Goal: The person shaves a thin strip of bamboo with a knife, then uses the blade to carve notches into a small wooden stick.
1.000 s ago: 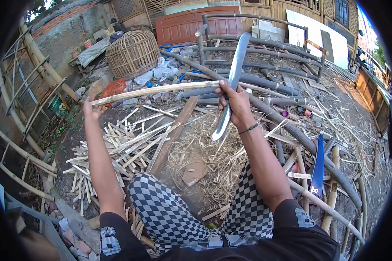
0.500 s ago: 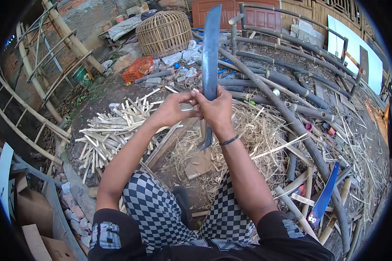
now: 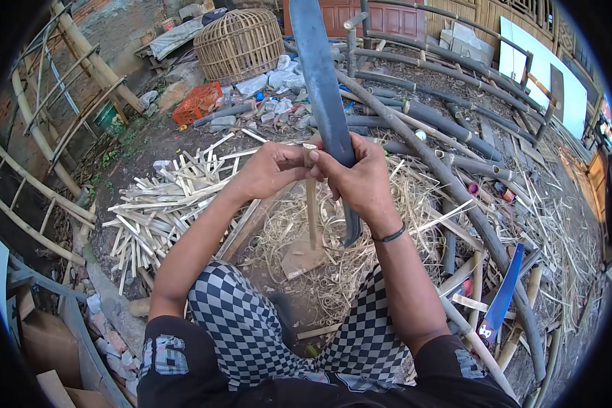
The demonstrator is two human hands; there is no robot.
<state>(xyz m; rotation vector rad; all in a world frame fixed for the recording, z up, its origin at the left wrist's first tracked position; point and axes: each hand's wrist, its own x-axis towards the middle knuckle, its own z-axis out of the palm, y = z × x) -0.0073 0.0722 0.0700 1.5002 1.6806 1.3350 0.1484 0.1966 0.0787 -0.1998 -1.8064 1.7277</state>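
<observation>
My right hand [image 3: 362, 178] is wrapped around a long, dark machete [image 3: 319, 75]. Its broad blade rises above the fist and leans left, while the curved lower end shows below the hand. My left hand [image 3: 273, 170] pinches the upper part of a thin bamboo strip [image 3: 312, 212], which stands upright beside the machete. The right thumb meets the left fingertips at the strip's top. Below the strip lies a small flat piece of wood [image 3: 300, 261], with curled bamboo shavings [image 3: 360, 234] around it.
Pale bamboo strips [image 3: 160, 214] lie heaped at the left. A blue handsaw [image 3: 503, 292] rests among poles at the right. A long bamboo pole [image 3: 442, 170] crosses the ground diagonally. Farther back are an orange crate [image 3: 197, 103], a woven bamboo cage [image 3: 239, 46] and rubble.
The machete has tipped, its top going left and its lower end right. My right hand has moved slightly right and down. More of the bamboo strip now shows beneath the hands.
</observation>
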